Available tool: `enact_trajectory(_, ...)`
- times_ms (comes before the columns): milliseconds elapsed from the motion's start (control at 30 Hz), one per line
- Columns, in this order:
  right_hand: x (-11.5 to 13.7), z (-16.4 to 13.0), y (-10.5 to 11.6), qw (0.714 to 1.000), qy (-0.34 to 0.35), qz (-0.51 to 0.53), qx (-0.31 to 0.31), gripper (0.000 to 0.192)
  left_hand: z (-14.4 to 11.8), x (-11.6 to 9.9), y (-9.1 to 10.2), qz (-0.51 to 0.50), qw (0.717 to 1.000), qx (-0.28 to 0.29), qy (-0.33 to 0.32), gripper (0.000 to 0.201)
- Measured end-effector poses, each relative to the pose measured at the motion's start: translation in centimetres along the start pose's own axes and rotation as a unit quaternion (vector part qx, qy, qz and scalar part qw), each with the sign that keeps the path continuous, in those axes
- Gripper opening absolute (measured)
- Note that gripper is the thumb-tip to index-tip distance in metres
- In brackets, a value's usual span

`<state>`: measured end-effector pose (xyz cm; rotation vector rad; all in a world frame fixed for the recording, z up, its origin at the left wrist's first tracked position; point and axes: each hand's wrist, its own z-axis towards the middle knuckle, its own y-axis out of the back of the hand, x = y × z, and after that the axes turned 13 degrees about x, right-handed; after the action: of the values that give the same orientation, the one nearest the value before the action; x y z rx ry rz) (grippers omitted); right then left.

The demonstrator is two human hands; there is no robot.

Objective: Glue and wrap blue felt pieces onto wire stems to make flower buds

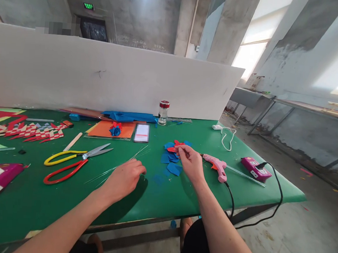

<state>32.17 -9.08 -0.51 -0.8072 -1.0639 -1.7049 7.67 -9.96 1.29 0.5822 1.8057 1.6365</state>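
My left hand [124,178] rests on the green table [48,206], fingers curled over the ends of several thin metal wires [116,165]. My right hand [190,162] pinches a small red paper piece [173,148] above a pile of blue paper pieces [170,159]. A pink glue gun [217,167] lies just right of that hand, its black cord running off the table edge.
Yellow-handled and red-handled scissors [72,162] lie to the left. An orange sheet [110,129] bears a blue-and-red paper flower [115,129], beside a phone [142,133] and a small jar [163,112]. Woven red strips [28,131], pink power strips [255,169] and a white partition [102,78] surround.
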Motion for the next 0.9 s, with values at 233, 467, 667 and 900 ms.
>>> enact_trajectory(233,0.0,-0.1,-0.1,1.000,-0.002,-0.001,0.010,0.027,0.1,-1.3,-0.7,0.001,0.998,0.032,-0.054,0.039)
enact_trajectory(467,0.1,-0.2,-0.3,1.000,0.003,0.008,0.014,0.026,0.3,-2.0,-2.4,0.044,0.992,0.044,-0.108,0.049)
enact_trajectory(667,0.3,-0.3,-0.4,1.000,-0.001,0.000,0.016,0.025,0.3,-1.6,-2.5,0.062,0.991,0.047,-0.108,0.047)
enact_trajectory(900,0.1,-0.3,-0.3,1.000,0.003,0.001,0.020,0.024,0.1,-0.7,-2.0,0.001,0.992,0.044,-0.115,0.047)
